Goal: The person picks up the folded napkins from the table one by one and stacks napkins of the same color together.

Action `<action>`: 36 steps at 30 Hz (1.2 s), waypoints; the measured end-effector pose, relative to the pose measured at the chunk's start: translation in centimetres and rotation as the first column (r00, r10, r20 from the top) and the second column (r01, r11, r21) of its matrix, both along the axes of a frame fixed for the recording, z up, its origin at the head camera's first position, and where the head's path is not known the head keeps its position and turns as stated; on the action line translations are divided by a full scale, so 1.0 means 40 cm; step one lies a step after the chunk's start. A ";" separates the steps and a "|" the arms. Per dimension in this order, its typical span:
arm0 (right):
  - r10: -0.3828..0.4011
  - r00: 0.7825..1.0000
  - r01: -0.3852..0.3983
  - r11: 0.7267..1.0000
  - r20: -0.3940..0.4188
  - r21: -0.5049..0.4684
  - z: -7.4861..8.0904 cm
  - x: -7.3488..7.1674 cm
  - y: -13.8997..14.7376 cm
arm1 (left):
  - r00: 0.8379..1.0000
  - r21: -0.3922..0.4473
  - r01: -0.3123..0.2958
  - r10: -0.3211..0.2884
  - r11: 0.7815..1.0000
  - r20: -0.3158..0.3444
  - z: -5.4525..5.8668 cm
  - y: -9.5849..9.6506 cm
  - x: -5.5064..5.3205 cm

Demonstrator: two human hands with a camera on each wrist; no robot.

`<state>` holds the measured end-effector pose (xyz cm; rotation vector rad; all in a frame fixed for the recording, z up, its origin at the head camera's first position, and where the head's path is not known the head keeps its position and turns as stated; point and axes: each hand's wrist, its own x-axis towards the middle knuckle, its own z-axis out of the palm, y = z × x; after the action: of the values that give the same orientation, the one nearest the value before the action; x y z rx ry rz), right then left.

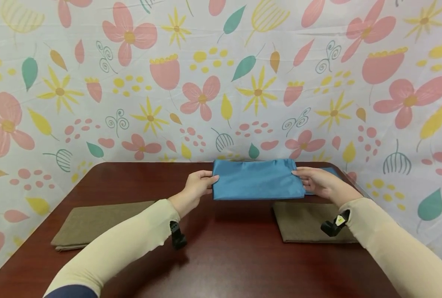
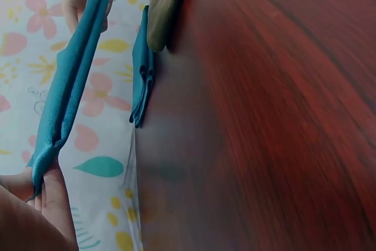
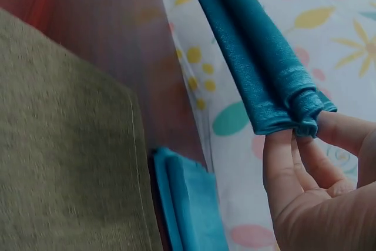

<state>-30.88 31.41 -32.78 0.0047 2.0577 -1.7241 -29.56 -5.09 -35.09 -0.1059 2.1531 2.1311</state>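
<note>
A folded, shiny blue cloth [image 1: 258, 180] hangs level above the far part of the table, held at both ends. My left hand [image 1: 196, 188] pinches its left edge, thumb in front. At the opposite end my right hand [image 1: 319, 182] grips the right edge between thumb and fingers. Seen from the left wrist, the cloth [image 2: 67, 89] is a narrow stack of folded layers, raised off the tabletop. The right wrist view shows my fingers [image 3: 279, 168] beneath the gathered end of the cloth [image 3: 258, 51].
A second folded blue cloth [image 1: 330, 170] lies at the table's back right, partly hidden by my right hand. One folded brown cloth [image 1: 94, 219] is on the left, another [image 1: 299, 223] on the right under my forearm. Behind the dark red table [image 1: 221, 256] hangs a flowered sheet [image 1: 221, 62].
</note>
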 end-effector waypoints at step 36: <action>-0.029 0.998 0.037 0.985 -0.050 0.171 0.012 -0.108 0.217 | 0.995 0.123 0.087 -0.093 0.989 0.047 -0.010 0.246 -0.124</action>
<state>-35.19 40.11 -32.31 0.0521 2.2472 -1.5737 -34.51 4.74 -35.50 -0.0528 1.9558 2.1763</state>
